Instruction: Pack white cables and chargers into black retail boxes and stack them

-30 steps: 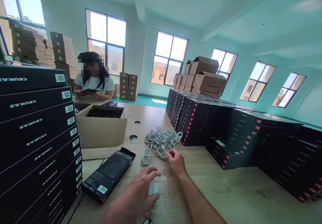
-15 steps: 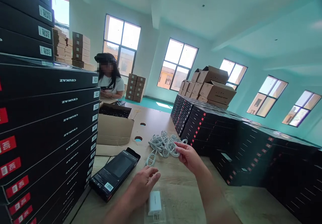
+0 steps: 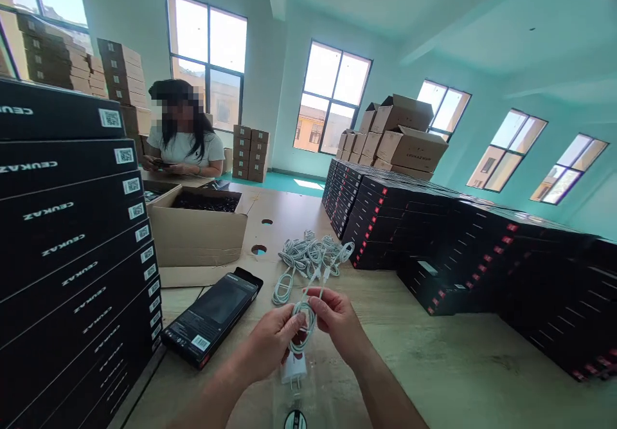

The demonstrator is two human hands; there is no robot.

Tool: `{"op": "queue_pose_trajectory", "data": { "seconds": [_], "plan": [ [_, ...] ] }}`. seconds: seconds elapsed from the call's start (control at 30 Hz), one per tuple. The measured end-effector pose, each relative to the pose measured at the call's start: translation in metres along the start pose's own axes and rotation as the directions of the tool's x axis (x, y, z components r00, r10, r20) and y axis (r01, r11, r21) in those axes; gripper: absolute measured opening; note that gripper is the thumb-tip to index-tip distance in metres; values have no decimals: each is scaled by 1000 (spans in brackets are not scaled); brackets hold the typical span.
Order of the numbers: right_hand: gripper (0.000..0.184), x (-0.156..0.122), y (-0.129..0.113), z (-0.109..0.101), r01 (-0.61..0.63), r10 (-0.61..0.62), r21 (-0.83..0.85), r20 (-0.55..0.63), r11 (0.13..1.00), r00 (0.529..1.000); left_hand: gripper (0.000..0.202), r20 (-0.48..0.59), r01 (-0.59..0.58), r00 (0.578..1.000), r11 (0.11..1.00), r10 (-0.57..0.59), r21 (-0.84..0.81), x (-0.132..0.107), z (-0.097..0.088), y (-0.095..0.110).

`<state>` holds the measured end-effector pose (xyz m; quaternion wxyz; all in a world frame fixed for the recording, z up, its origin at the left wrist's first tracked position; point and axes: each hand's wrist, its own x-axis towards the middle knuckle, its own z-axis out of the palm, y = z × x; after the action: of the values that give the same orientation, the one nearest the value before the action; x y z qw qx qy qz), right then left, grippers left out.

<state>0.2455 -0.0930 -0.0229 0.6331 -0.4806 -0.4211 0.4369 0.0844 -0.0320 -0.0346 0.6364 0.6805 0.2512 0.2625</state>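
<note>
Between my two hands is a coiled white charging cable (image 3: 309, 326), its connector ends pointing up and away. My left hand (image 3: 277, 337) is closed on the coil from the left. The fingers of my right hand (image 3: 336, 316) pinch the cable on its right side. Just below the coil, a white power adapter (image 3: 294, 370) lies with its prongs toward me on a clear plastic tray (image 3: 313, 393). Beyond my hands a tangled heap of white cables (image 3: 308, 252) rests on the table. Left of them lies a flat black box (image 3: 214, 316) with its end flap open.
Tall stacks of black boxes stand at the left (image 3: 72, 255) and right (image 3: 434, 242). A cardboard carton (image 3: 197, 236) of dark items sits behind the flat box. Two round holes pierce the wooden table (image 3: 385, 345). Across the table sits another person (image 3: 186, 139).
My right hand has brought a coiled cable from the heap toward me. My left hand has closed on it too. The view has shifted, so the left stack appears lower.
</note>
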Motion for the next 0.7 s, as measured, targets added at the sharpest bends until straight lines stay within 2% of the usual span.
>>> {"op": "queue_pose_trajectory", "data": {
  "seconds": [0.07, 0.13, 0.27, 0.37, 0.43, 0.5, 0.53, 0.6, 0.63, 0.67, 0.7],
  "plan": [
    [41, -2, 0, -3, 17, -16, 64, -29, 998, 999, 54, 19, 31, 999, 994, -29, -100, -1, 2, 4],
    [39, -3, 1, -3, 72, -60, 110, -108, 991, 992, 54, 33, 70, 997, 965, -64, -252, -2, 2, 10],
    [40, -4, -2, -1, 138, -114, 101, -215, 985, 970, 48, 180, 205, 975, 858, -134, -472, -9, 4, 21],
    [44, -3, -6, 1, 148, -132, 54, -228, 987, 965, 47, 247, 265, 957, 792, -149, -550, -13, 6, 25],
    [48, -2, -8, 0, 138, -126, 32, -236, 990, 963, 48, 237, 256, 961, 778, -141, -573, -13, 7, 25],
    [53, -1, -9, -4, 149, -144, -10, -309, 989, 940, 51, 212, 237, 968, 782, -138, -576, -11, 5, 25],
    [54, -1, -10, -7, 174, -186, -66, -373, 983, 909, 53, 200, 231, 970, 788, -139, -570, -10, 3, 24],
    [54, -2, -11, -12, 239, -351, -285, -460, 928, 816, 56, 181, 223, 972, 815, -147, -535, -9, -1, 23],
    [53, -3, -12, -15, 264, -455, -427, -443, 865, 773, 57, 173, 223, 973, 834, -155, -504, -8, -3, 22],
    [50, -4, -13, -17, 286, -549, -564, -376, 775, 746, 58, 165, 226, 972, 855, -167, -467, -8, -5, 22],
    [46, -6, -15, -19, 306, -616, -678, -273, 668, 739, 59, 157, 232, 971, 875, -181, -425, -8, -5, 22]
  ]
}}
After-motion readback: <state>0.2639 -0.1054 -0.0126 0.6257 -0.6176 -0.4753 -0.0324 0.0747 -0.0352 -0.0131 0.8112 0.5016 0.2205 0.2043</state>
